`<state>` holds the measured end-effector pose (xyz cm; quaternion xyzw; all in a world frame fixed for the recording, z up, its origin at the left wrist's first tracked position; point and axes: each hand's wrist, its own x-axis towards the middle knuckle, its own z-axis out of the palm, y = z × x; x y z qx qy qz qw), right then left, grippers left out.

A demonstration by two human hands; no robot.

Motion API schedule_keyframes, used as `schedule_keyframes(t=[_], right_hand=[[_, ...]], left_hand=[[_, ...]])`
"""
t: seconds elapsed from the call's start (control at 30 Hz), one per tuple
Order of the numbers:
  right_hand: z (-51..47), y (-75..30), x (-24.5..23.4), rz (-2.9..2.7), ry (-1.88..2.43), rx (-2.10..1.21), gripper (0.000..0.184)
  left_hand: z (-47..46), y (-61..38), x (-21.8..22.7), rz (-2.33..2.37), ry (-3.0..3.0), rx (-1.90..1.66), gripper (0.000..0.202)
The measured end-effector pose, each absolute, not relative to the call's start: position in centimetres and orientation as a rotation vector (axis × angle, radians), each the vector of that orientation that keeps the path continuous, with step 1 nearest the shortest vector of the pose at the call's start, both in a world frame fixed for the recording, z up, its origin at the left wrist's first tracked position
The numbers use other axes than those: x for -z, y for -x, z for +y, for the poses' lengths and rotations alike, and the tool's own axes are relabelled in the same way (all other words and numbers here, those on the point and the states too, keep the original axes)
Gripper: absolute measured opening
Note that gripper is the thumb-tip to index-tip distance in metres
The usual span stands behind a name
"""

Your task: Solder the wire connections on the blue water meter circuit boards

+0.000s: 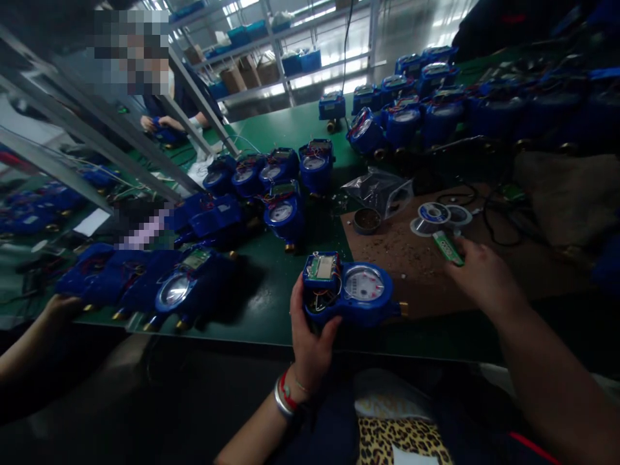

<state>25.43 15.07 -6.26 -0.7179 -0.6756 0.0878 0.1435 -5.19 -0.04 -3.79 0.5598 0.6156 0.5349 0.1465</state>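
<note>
Head view: green worktable, metal shelving beyond.

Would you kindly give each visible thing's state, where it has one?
Left hand, holding the blue meter
Blue meter, housing open, board and wires exposed
Right hand, pinching the green item
Green item, held slanted
Round tin, lidless, brown material inside
Plastic bag, crumpled
Wire spools, partly overlapping
Other meters, several with wires exposed

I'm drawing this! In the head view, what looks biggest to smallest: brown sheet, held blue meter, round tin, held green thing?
1. Brown sheet
2. Blue meter
3. Round tin and green thing: they look too alike to rank.
</note>
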Motion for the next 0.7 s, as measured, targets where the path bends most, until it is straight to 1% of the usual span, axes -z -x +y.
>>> schedule_keyframes(t=[0.13,0.2,0.23,0.3,0.37,0.43,0.57,0.7], right_hand=[[13.9,-26.1,5.4,-1.893,2.013,-0.152,0.032],[13.0,-25.9,4.6,-1.784,1.956,-0.199,0.028],[12.4,-25.6,4.2,-1.693,1.919,-0.290,0.027],[11.1,-24.7,3.4,-1.442,1.741,-0.586,0.028],[9.6,-23.4,2.6,-1.194,1.437,-0.881,0.028],[7.7,-22.1,1.9,-1.042,1.170,-1.073,0.028],[3.4,-20.3,0.7,-1.043,0.953,-1.394,0.028],[0.2,-19.0,0.6,-1.100,0.859,-1.718,0.020]], left_hand=[[-1.0,4.3,5.4,1.774,-1.769,-1.690,0.081],[-1.0,3.8,5.9,1.789,-1.806,-1.717,0.082],[-0.9,3.4,6.1,1.804,-1.816,-1.728,0.083],[-0.6,2.7,6.4,1.827,-1.848,-1.737,0.084],[-0.3,2.0,6.5,1.838,-1.875,-1.729,0.085],[-0.1,1.4,6.5,1.841,-1.882,-1.697,0.087],[-0.4,0.9,6.3,1.829,-1.906,-1.645,0.090],[-1.2,1.4,6.3,1.801,-1.938,-1.580,0.089]])
